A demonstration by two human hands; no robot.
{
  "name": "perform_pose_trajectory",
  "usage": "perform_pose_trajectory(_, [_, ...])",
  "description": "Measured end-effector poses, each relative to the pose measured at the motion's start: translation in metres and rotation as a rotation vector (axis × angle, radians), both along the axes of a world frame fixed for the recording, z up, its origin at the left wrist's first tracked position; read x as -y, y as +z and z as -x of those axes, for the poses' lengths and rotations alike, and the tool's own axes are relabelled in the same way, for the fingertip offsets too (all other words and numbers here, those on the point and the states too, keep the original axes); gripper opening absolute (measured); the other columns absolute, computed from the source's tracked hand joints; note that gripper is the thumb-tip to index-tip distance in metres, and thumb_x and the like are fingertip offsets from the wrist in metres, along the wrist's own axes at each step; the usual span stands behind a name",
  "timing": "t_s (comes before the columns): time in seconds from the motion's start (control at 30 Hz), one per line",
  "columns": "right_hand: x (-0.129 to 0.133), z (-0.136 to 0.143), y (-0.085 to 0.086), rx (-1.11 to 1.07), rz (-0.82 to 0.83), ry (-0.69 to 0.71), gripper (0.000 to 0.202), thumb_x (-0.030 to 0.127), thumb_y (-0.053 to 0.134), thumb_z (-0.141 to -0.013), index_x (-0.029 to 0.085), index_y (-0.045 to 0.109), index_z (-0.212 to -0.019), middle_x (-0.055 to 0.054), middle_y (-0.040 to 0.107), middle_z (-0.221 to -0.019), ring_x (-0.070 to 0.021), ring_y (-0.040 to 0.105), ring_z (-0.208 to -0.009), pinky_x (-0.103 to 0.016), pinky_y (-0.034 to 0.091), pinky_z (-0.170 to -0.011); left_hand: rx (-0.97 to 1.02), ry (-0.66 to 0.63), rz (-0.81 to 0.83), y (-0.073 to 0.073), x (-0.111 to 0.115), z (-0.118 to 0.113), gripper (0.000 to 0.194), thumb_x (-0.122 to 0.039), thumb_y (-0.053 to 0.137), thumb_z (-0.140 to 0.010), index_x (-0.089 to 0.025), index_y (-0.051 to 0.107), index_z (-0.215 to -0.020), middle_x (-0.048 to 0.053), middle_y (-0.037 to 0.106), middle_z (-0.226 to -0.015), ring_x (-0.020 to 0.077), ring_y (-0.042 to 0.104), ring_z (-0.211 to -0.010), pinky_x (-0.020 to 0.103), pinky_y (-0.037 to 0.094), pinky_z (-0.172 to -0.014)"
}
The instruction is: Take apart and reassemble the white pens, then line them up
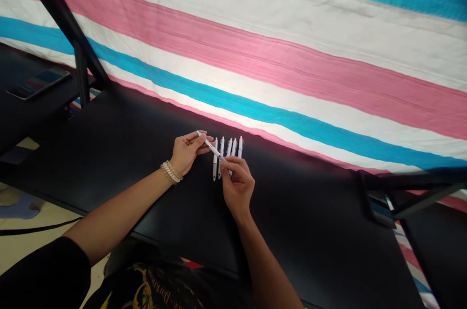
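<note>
A white pen (213,147) slants between my two hands, above the black table. My left hand (187,151), with a beaded bracelet on its wrist, pinches the pen's upper left end between thumb and fingers. At the lower right end, the fingers of my right hand (238,181) close round the tip, which they partly hide. Just behind and below the held pen, several white click pens (240,146) lie side by side in a row, their clickers pointing away from me. My right hand covers the lower parts of some of them.
The black table (314,221) stretches to both sides. A striped pink, white and blue sheet (255,56) hangs along its far edge. Black metal frame bars (58,12) stand at the left and right. A phone (38,82) lies on the surface at far left.
</note>
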State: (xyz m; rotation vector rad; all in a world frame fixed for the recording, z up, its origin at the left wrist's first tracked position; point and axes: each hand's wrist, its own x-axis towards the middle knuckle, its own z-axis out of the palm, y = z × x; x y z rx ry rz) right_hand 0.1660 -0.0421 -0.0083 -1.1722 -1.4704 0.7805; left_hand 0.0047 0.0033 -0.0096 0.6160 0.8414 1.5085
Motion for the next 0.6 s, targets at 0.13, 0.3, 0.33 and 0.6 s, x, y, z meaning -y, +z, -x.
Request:
perform_pose_trajectory(0.13, [-0.0007, -0.0001, -0.0020, -0.008, -0.001, -0.017, 0.020, 0.030, 0.066, -0.089, 0.023, 0.073, -0.107, -0.008, 0.068, -0.106, -0.0193, 0.067, -0.092, -0.035, 0.058, -0.079, 0.004, 0.002, -0.005, -0.0020, -0.0002, 0.0009, 0.040, -0.040, 0.083, -0.073, -0.011, 0.069, -0.098, 0.013, 0.074, -0.095, 0.0244, 0.074, -0.087, 0.040, 0.060, -0.082])
perform_pose_trajectory(0.3, [0.0002, 0.0019, -0.0016, -0.011, -0.033, -0.009, 0.012, 0.030, 0.069, -0.086, 0.023, 0.075, -0.095, -0.007, 0.067, -0.107, -0.0194, 0.067, -0.091, -0.035, 0.058, -0.079, 0.023, 0.012, -0.007, -0.0043, 0.0002, 0.0027, 0.039, -0.039, 0.083, -0.073, -0.010, 0.069, -0.096, 0.013, 0.074, -0.094, 0.0249, 0.074, -0.087, 0.041, 0.060, -0.082])
perform_pose_trajectory(0.33, [0.0002, 0.0022, -0.0016, -0.032, 0.001, -0.010, 0.017, 0.031, 0.067, -0.088, 0.022, 0.073, -0.101, -0.007, 0.067, -0.105, -0.0187, 0.068, -0.088, -0.034, 0.058, -0.075, 0.024, 0.017, -0.006, -0.0046, 0.0002, 0.0031, 0.039, -0.039, 0.083, -0.073, -0.010, 0.069, -0.096, 0.013, 0.074, -0.094, 0.0250, 0.074, -0.088, 0.041, 0.060, -0.083])
perform_pose_trajectory(0.6, [-0.0022, 0.0028, -0.0082, -0.054, 0.001, 0.004, 0.027, 0.027, 0.071, -0.085, 0.024, 0.071, -0.111, -0.009, 0.065, -0.117, -0.0213, 0.066, -0.102, -0.036, 0.058, -0.083, 0.010, 0.010, -0.016, -0.0051, 0.0001, 0.0041, 0.037, -0.038, 0.083, -0.074, -0.011, 0.070, -0.096, 0.012, 0.074, -0.094, 0.0249, 0.073, -0.089, 0.041, 0.060, -0.084])
